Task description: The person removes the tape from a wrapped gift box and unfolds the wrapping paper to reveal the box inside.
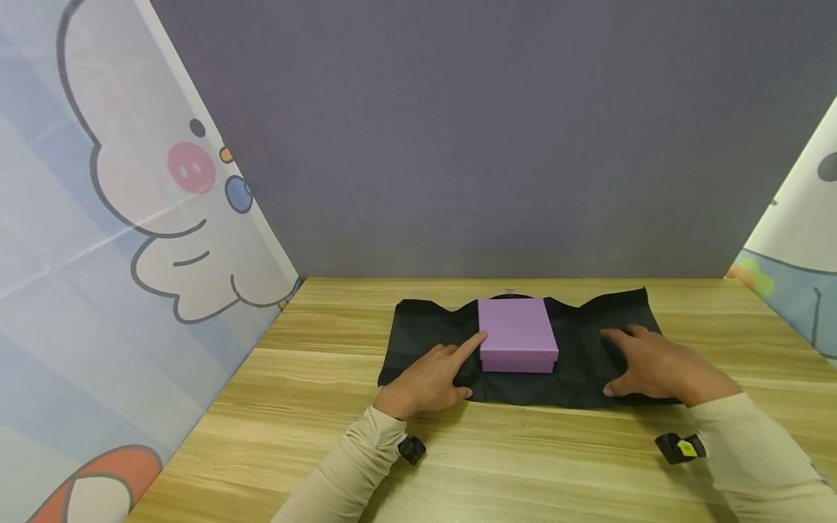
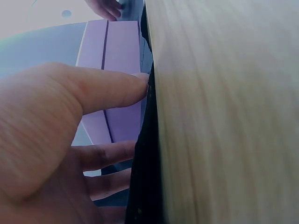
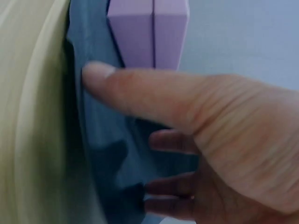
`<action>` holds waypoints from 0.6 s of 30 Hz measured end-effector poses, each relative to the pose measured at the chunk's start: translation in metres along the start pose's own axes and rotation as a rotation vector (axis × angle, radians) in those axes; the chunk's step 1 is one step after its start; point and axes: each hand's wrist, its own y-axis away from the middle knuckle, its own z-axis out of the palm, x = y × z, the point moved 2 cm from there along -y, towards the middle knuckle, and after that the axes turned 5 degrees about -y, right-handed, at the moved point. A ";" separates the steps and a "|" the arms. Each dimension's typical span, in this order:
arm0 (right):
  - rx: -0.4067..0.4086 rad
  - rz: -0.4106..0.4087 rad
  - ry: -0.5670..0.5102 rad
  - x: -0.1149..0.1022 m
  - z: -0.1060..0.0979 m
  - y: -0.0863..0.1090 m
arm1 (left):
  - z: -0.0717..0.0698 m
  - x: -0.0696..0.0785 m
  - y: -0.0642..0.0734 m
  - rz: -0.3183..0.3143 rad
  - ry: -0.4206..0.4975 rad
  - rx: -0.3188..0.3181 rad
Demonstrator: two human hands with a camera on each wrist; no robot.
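Note:
A lidded purple box point(image 1: 518, 325) sits on a spread, slightly rumpled black sheet point(image 1: 588, 363) that looks like cloth. My left hand point(image 1: 425, 381) is at the box's left side, its index finger stretched out to the lid's edge. The left thumb point(image 2: 117, 88) lies at the sheet's front edge in the left wrist view. Over the sheet's right part, my right hand point(image 1: 657, 367) is spread, with thumb and fingers apart and nothing gripped between them. Its thumb point(image 3: 140, 91) reaches to the sheet's near edge in the right wrist view, the box beyond it.
A wood-grain table point(image 1: 314, 378) carries everything. Behind it rises a grey panel point(image 1: 490, 145). Cartoon-printed curtains point(image 1: 98, 290) flank both sides. A dark curved edge point(image 1: 512, 296) peeks out behind the box. Each wrist wears a small black device point(image 1: 412, 449).

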 end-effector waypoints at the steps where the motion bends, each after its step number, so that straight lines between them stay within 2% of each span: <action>1: 0.005 -0.011 -0.012 0.002 0.002 -0.001 | 0.000 0.000 0.000 0.001 -0.001 0.000; 5: 0.015 -0.051 -0.057 0.014 0.009 -0.003 | 0.000 0.000 -0.001 0.001 -0.001 -0.001; 9: 0.008 -0.110 -0.090 0.025 0.014 -0.004 | -0.001 -0.005 -0.002 -0.010 -0.003 -0.030; 13: -0.006 -0.145 -0.105 0.030 0.019 -0.004 | -0.005 -0.018 0.001 -0.080 0.005 -0.091; 16: -0.009 -0.132 -0.080 0.032 0.021 -0.004 | -0.008 -0.031 0.005 -0.151 0.024 -0.132; 18: -0.007 -0.113 -0.048 0.034 0.020 -0.004 | -0.010 -0.039 0.007 -0.176 0.038 -0.144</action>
